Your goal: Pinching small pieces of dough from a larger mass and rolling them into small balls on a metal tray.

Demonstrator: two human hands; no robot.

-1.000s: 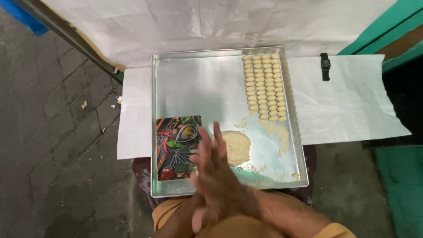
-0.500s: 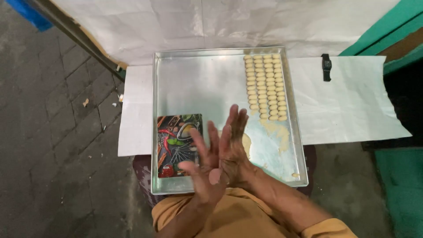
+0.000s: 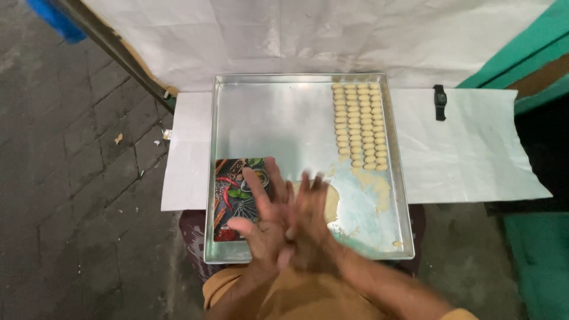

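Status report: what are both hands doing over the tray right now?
Left hand and right hand pressed palm to palm, blurred. Dough lump partly hidden beneath. Shaped pieces rowed in tray.

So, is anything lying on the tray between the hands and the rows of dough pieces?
Nothing visible. The hands are pressed together over the dough lump; the tray stretch up to the rows holds only dough smears.

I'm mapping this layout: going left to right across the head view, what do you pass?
Paved floor → white paper sheet → printed board → rows of dough pieces → black wristwatch → green frame.
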